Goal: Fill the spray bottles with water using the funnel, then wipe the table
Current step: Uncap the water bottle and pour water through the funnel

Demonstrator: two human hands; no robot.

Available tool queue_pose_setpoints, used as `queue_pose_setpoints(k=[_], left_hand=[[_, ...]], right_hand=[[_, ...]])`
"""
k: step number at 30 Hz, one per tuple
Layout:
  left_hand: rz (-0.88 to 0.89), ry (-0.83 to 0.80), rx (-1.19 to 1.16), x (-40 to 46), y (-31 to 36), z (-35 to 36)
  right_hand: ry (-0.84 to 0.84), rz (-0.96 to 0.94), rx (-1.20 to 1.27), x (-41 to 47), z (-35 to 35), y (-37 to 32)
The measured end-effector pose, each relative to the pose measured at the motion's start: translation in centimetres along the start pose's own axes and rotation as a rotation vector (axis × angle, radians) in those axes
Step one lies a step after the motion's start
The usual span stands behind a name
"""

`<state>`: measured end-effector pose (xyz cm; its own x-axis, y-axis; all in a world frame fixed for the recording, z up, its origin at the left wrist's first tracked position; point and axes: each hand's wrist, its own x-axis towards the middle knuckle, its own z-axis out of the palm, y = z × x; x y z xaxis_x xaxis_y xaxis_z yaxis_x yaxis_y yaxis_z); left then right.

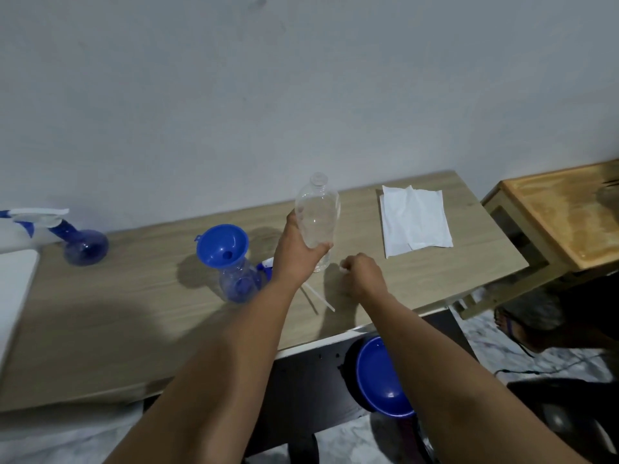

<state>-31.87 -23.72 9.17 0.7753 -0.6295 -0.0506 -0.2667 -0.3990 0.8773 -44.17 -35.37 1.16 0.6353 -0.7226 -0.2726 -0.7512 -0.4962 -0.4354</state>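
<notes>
My left hand [298,256] grips a clear plastic bottle [317,216] that stands upright on the wooden table [134,316], its neck uncapped. Just right of it, my right hand [363,274] has its fingers curled over a small white thing on the table, probably the cap. A blue funnel [222,246] sits in the neck of a blue-tinted spray bottle [239,283] left of my left hand. Behind my left wrist lies a blue and white spray head [266,266] with its white dip tube [318,299]. A white paper towel [413,221] lies flat at the table's far right.
A second blue spray bottle [85,246] with its white trigger head stands at the far left, beside a white object [15,286] at the table's left edge. A blue basin [382,376] sits below the table's front edge. A smaller wooden table [562,209] stands to the right.
</notes>
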Motion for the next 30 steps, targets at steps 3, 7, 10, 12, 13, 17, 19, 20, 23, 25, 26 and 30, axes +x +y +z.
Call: queue_pose_setpoints(k=[3,7,10,12,13,17,19,20,23,25,26,30], left_hand=[[-0.001,-0.006,0.002,-0.1,0.0,0.0],[-0.007,0.001,-0.001,0.0,0.1,0.0],[-0.021,-0.013,-0.040,-0.3,0.1,-0.1],[-0.039,-0.013,-0.083,-0.8,0.1,-0.3],[-0.055,-0.009,-0.093,-1.2,0.2,-0.3],[-0.154,0.049,-0.054,-3.9,0.5,-0.2],[-0.172,0.093,0.007,-5.6,0.2,-0.6],[-0.179,0.115,0.027,-6.3,0.1,-0.9],[-0.192,0.155,0.052,-8.3,-0.6,-2.0],[-0.231,0.177,0.065,-9.3,-1.7,-2.9],[-0.265,0.185,0.057,-9.7,-2.7,-3.4],[-0.428,0.235,-0.036,-10.9,-6.8,-5.8]], right_hand=[[-0.031,-0.052,-0.079,-0.1,0.8,0.2],[-0.021,-0.066,-0.098,-0.7,1.0,0.3],[0.031,-0.036,-0.016,-1.3,-0.4,0.0],[0.092,-0.011,0.085,-1.9,-1.9,-0.4],[0.126,-0.004,0.138,-2.1,-2.6,-0.6],[0.275,-0.005,0.352,-3.2,-5.7,-2.0],[0.334,-0.003,0.446,-3.8,-7.0,-3.0],[0.353,-0.002,0.485,-4.1,-7.5,-3.6],[0.355,0.006,0.612,-4.5,-8.4,-5.2],[0.313,-0.008,0.659,-4.5,-8.5,-6.1],[0.284,-0.022,0.664,-4.5,-8.5,-6.6],[0.199,-0.094,0.667,-4.0,-7.8,-8.3]])
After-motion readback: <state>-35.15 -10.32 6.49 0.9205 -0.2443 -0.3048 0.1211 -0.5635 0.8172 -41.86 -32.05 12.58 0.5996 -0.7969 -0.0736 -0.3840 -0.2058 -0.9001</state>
